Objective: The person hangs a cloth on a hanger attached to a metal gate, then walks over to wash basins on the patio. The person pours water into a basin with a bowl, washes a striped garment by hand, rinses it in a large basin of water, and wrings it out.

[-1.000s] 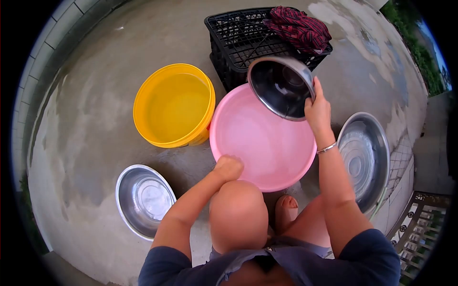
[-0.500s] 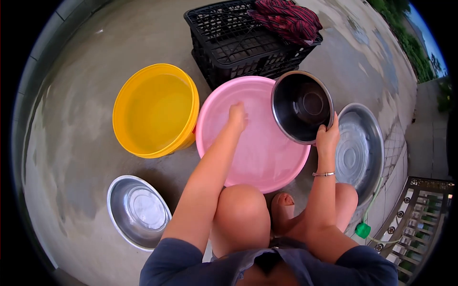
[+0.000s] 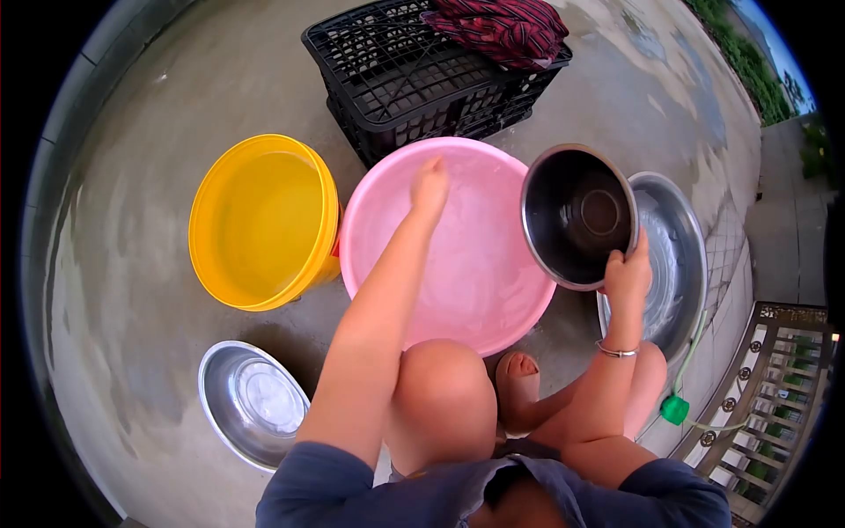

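Observation:
My right hand (image 3: 626,268) grips the near right rim of a dark metal bowl (image 3: 572,211), thumb at its inner edge. The bowl is tilted with its dark inside facing me, just right of the pink basin (image 3: 493,273) and partly in front of a large metal basin (image 3: 673,264). Over the pink basin, my left hand (image 3: 430,185) has its fingers curled closed. Whatever they may hold is hidden. Water seems to lie in the pink basin.
A yellow bucket (image 3: 260,224) stands left of the pink basin. A smaller metal basin (image 3: 260,396) sits at lower left. Beyond is a black crate (image 3: 387,88) with a striped red cloth (image 3: 510,31) on it. A green object (image 3: 674,410) on a hose lies at right.
The dark bowl and my right hand have moved right and slightly down, off the pink basin's edge. My left hand has moved a little farther away, fingers closed. The whole view has shifted slightly.

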A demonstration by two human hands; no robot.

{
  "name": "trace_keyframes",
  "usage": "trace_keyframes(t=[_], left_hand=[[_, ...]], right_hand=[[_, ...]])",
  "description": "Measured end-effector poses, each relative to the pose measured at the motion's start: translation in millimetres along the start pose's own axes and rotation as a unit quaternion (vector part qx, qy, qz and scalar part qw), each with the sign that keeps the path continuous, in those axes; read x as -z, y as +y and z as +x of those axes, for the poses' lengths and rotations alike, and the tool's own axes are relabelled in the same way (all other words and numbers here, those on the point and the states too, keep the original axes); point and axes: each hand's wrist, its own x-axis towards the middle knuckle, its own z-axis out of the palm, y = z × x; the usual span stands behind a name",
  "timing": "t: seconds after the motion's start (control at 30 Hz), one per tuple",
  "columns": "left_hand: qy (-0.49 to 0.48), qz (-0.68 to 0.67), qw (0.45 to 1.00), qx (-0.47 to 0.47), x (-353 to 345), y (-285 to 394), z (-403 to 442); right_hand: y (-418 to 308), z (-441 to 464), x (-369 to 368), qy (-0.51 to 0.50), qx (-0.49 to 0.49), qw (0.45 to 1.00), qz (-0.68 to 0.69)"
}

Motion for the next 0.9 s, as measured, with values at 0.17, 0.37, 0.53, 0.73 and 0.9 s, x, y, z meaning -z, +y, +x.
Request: trace_keyframes(t=[0.17,0.37,0.53,0.73,0.9], left_hand=[[-0.037,0.045,0.997,0.049,33.4,-50.5,-58.2],[-0.011,-0.053,0.964,0.262,55.5,-43.4,-86.0],[0.029,-0.081,0.942,0.323,68.4,-46.3,-91.8],[-0.001,-0.216,0.96,0.179,77.8,-7.1,-104.6],[0.054,-0.347,0.92,0.176,98.5,80.1,-129.2]], right_hand=[[-14.1,-23.3,-55.3,0.005,0.14,0.99,-0.013],[-16.6,-62.4,-123.4,-0.072,0.145,0.987,0.016],[-18.5,-77.5,-136.6,-0.318,-0.202,0.875,0.304],[-12.2,-82.8,-116.3,-0.418,-0.329,0.682,0.502],[-53.5,-75.5,-63.2,-0.419,-0.246,0.723,0.491]])
